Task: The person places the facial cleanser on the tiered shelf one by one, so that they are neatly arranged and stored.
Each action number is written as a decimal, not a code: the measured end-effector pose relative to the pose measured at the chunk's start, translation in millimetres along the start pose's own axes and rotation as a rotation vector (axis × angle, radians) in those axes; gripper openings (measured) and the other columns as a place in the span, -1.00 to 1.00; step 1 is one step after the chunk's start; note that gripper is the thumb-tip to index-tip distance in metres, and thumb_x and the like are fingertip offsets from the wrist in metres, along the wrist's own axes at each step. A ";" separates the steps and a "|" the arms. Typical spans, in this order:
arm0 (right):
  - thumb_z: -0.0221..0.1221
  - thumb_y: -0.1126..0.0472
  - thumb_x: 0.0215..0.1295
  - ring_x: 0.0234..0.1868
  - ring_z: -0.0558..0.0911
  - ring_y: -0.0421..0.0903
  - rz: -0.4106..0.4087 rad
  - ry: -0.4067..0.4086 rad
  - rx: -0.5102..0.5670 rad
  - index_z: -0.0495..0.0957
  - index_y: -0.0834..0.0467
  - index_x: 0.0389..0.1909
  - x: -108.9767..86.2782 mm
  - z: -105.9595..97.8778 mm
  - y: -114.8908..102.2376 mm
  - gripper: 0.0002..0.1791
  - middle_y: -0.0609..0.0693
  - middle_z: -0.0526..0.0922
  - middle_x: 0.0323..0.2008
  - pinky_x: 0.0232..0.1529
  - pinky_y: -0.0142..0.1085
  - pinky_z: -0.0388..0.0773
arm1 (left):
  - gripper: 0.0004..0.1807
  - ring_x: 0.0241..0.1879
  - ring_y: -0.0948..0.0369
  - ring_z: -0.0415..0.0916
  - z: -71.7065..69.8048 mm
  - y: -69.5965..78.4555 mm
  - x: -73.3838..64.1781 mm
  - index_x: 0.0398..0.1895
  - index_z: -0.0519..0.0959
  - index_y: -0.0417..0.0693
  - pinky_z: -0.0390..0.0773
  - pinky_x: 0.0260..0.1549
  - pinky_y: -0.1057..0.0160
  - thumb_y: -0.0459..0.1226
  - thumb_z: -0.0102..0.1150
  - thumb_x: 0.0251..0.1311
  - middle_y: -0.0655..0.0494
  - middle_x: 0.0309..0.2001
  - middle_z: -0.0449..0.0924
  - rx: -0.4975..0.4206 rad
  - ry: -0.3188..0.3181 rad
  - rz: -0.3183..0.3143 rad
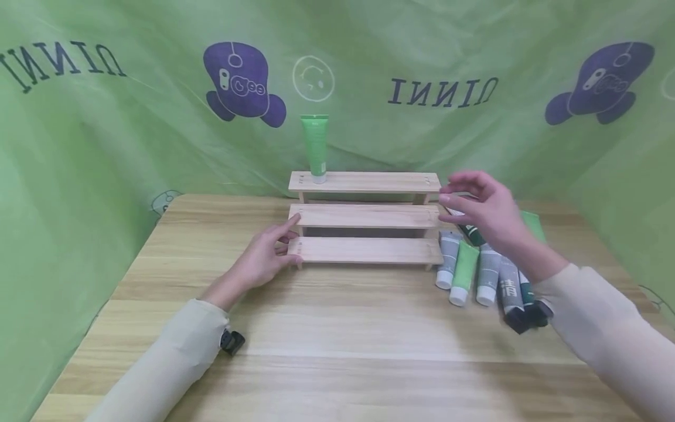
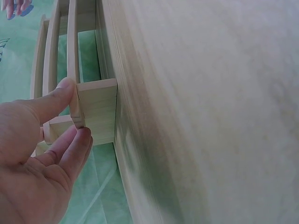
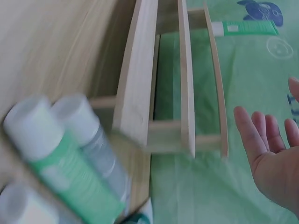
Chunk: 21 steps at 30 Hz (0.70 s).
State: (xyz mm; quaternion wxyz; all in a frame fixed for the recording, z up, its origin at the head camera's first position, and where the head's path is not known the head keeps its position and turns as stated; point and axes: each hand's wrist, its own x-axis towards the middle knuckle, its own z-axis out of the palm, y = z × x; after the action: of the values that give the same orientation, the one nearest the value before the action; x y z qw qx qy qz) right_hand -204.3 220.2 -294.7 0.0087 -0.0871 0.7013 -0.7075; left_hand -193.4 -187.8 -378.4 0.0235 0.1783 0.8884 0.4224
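A three-step wooden shelf [image 1: 364,217] stands on the table. My left hand [image 1: 263,252] holds its left end; in the left wrist view the thumb [image 2: 58,100] and a finger [image 2: 77,151] pinch the end of the lowest board. One green tube [image 1: 316,146] stands upright on its white cap at the left of the top step. My right hand [image 1: 485,205] is in the air by the shelf's right end, holding nothing, fingers loosely bent. Below it lie several tubes, among them a light green tube [image 1: 465,272] and a grey tube [image 1: 489,275].
More tubes lie at the right, including a grey one with a black cap [image 1: 517,319], partly hidden by the right forearm. A green printed cloth [image 1: 369,140] hangs behind and beside the wooden table [image 1: 337,363].
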 end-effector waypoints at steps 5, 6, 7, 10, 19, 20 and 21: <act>0.27 0.44 0.31 -0.03 0.67 -0.11 -0.003 0.006 -0.017 0.38 0.18 0.20 -21.2 -29.5 3.9 -0.52 0.07 0.59 0.02 -0.12 -0.17 0.76 | 0.07 0.17 -0.04 0.47 0.7 1.5 -0.6 0.59 0.12 0.03 0.58 0.19 0.22 -0.44 0.50 0.02 -0.13 0.16 0.53 0.009 -0.001 -0.005; 0.27 0.43 0.32 -0.02 0.67 -0.12 0.005 0.008 -0.025 0.37 0.17 0.21 -25.2 -34.8 4.3 -0.51 0.06 0.58 0.03 -0.11 -0.19 0.75 | 0.07 0.17 -0.04 0.46 0.6 1.9 -0.8 0.59 0.12 0.03 0.58 0.19 0.21 -0.44 0.50 0.02 -0.13 0.16 0.53 0.012 -0.001 -0.007; 0.26 0.43 0.33 -0.02 0.67 -0.11 0.014 0.011 -0.023 0.36 0.17 0.22 -28.8 -39.8 4.6 -0.51 0.06 0.58 0.04 -0.11 -0.19 0.75 | 0.07 0.17 -0.04 0.46 0.2 2.1 -0.9 0.59 0.12 0.03 0.58 0.19 0.21 -0.44 0.49 0.02 -0.13 0.17 0.53 0.014 -0.001 -0.008; 0.26 0.38 0.35 -0.01 0.67 -0.13 0.053 0.030 -0.055 0.35 0.13 0.24 -38.2 -53.9 4.8 -0.50 0.04 0.56 0.07 -0.10 -0.21 0.75 | 0.07 0.17 -0.04 0.46 -0.5 2.7 -1.0 0.59 0.11 0.03 0.59 0.18 0.20 -0.45 0.49 0.02 -0.14 0.17 0.54 0.018 -0.002 -0.013; 0.22 0.09 0.43 -0.06 0.68 -0.30 0.166 0.072 -0.408 0.29 -0.08 0.33 -65.0 -91.5 12.9 -0.49 -0.15 0.47 0.15 -0.11 -0.26 0.75 | 0.07 0.18 -0.04 0.46 -0.4 1.4 0.5 0.59 0.11 0.06 0.60 0.18 0.17 -0.43 0.49 0.03 -0.13 0.17 0.54 0.031 -0.002 -0.007; 0.22 0.09 0.44 -0.05 0.67 -0.31 0.173 0.073 -0.415 0.29 -0.09 0.33 -67.8 -95.9 15.2 -0.48 -0.15 0.46 0.16 -0.10 -0.24 0.75 | 0.07 0.17 -0.03 0.46 -0.2 1.1 0.6 0.59 0.11 0.05 0.60 0.17 0.18 -0.43 0.50 0.02 -0.13 0.17 0.54 0.032 -0.001 -0.004; 0.22 0.10 0.44 -0.04 0.66 -0.33 0.178 0.069 -0.422 0.29 -0.10 0.33 -70.9 -100.8 17.8 -0.49 -0.17 0.47 0.16 -0.10 -0.26 0.74 | 0.07 0.17 -0.03 0.46 -0.2 0.8 0.6 0.59 0.12 0.05 0.60 0.17 0.19 -0.43 0.50 0.02 -0.12 0.17 0.54 0.033 0.000 -0.001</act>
State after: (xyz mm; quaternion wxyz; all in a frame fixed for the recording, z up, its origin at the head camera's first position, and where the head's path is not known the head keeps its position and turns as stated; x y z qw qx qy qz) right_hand -150.1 329.3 -320.4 0.0287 -0.0005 0.8385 -0.5442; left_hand -193.8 -187.3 -377.6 0.0208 0.1782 0.8953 0.4078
